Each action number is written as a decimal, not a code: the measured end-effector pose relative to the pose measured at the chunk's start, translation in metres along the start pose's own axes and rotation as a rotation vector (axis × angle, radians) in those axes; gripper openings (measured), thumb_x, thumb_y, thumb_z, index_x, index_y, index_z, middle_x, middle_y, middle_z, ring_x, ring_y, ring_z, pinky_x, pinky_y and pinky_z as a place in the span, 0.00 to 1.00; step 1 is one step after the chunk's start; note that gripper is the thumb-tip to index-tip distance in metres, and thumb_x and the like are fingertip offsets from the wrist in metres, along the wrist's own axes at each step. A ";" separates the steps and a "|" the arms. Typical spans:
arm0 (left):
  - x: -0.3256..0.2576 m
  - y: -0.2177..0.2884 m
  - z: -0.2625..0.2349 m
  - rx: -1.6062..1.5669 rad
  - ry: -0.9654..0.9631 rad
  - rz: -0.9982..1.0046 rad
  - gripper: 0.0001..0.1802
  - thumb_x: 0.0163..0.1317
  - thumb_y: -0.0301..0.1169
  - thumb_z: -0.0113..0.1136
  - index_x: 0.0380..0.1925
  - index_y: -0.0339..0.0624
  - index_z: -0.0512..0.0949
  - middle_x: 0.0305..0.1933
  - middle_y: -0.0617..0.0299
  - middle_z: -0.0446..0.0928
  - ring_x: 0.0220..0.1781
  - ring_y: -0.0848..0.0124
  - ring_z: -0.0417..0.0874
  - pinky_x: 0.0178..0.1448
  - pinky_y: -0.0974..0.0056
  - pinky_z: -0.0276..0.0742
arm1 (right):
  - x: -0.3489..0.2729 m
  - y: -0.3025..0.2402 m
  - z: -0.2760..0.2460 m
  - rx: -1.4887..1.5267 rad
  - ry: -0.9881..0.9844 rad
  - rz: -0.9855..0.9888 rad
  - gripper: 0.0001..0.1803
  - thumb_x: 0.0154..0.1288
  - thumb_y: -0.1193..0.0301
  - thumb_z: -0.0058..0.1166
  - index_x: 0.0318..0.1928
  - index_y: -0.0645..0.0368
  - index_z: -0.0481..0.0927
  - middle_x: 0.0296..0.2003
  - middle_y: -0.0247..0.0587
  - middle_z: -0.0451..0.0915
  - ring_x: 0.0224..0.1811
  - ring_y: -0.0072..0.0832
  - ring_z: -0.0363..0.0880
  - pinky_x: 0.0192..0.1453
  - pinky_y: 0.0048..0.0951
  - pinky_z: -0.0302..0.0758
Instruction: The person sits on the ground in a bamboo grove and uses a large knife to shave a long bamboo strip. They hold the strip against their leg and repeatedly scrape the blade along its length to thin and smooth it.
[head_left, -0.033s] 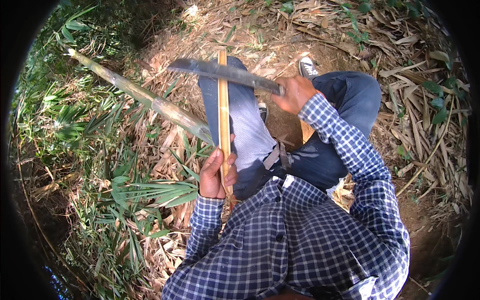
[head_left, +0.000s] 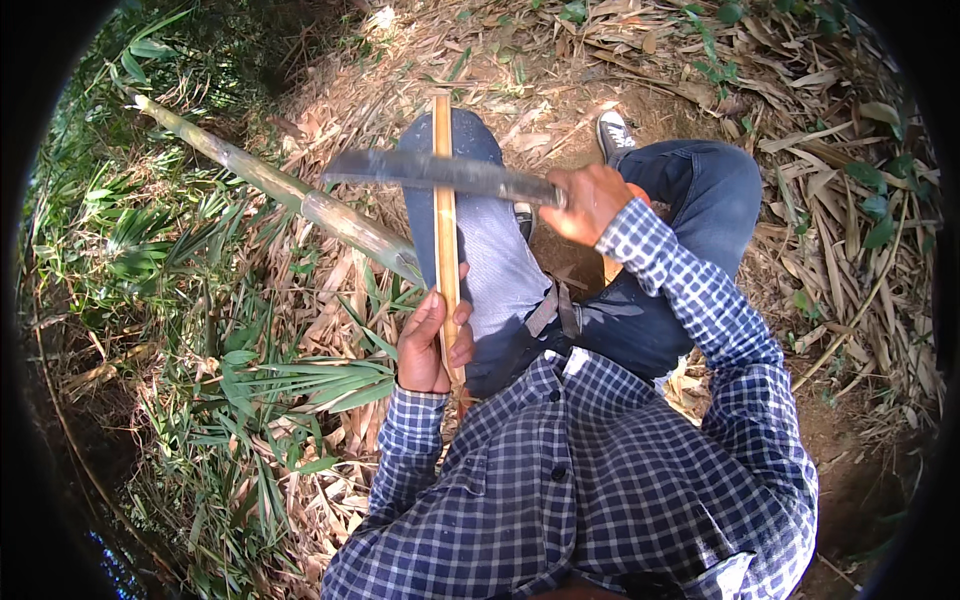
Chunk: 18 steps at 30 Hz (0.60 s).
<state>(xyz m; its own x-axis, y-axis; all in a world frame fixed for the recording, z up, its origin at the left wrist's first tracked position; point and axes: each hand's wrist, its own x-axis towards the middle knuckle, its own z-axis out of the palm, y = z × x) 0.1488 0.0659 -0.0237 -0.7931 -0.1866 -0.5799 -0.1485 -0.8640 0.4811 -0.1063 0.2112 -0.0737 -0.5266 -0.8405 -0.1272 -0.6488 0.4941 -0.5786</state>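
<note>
My left hand [head_left: 432,340] is closed round the lower part of a long, flat, split bamboo strip [head_left: 445,230], pale yellow, which points away from me over my left leg. My right hand [head_left: 588,204] grips a machete [head_left: 400,168] by its handle, mostly hidden in the fingers. The dark, slightly blurred blade lies crosswise over the upper part of the strip, its tip to the left. Whether the edge touches the strip I cannot tell. A pale grey cloth [head_left: 495,260] covers part of the left leg beneath the strip.
A thick bamboo pole [head_left: 350,228] slants from the far left down to my left knee. Green leaves [head_left: 310,385] and grass lie to the left. Dry bamboo leaves [head_left: 840,180] cover the ground at the right. My bent right leg [head_left: 705,200] is beside the right hand.
The machete and my right hand have come a little nearer to me and slightly left along the bamboo strip. The strip's far end has shifted slightly left. My left hand keeps its hold.
</note>
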 end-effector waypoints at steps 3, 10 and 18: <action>0.002 0.002 0.012 0.093 0.054 0.011 0.28 0.78 0.41 0.40 0.72 0.39 0.56 0.34 0.65 0.67 0.17 0.81 0.64 0.20 0.75 0.61 | -0.028 -0.013 0.013 0.057 -0.018 -0.122 0.14 0.53 0.60 0.62 0.36 0.55 0.83 0.22 0.47 0.81 0.27 0.49 0.83 0.33 0.46 0.79; -0.005 0.002 0.012 0.077 0.063 0.008 0.28 0.78 0.39 0.41 0.72 0.38 0.55 0.33 0.65 0.65 0.16 0.83 0.60 0.18 0.77 0.57 | 0.007 0.004 0.000 -0.023 -0.018 0.013 0.16 0.54 0.57 0.58 0.36 0.55 0.84 0.25 0.49 0.83 0.29 0.50 0.83 0.36 0.50 0.79; -0.010 0.006 0.015 0.093 0.053 -0.005 0.27 0.78 0.39 0.40 0.72 0.40 0.56 0.33 0.67 0.66 0.16 0.84 0.58 0.19 0.78 0.56 | 0.018 0.018 0.005 -0.023 0.086 0.039 0.18 0.52 0.60 0.61 0.40 0.58 0.85 0.18 0.53 0.79 0.24 0.49 0.82 0.34 0.47 0.80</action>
<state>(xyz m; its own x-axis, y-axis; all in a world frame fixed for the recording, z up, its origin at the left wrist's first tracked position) 0.1468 0.0700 -0.0051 -0.7601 -0.2092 -0.6152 -0.2083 -0.8184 0.5355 -0.1246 0.2036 -0.0908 -0.5964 -0.7987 -0.0795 -0.6387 0.5323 -0.5557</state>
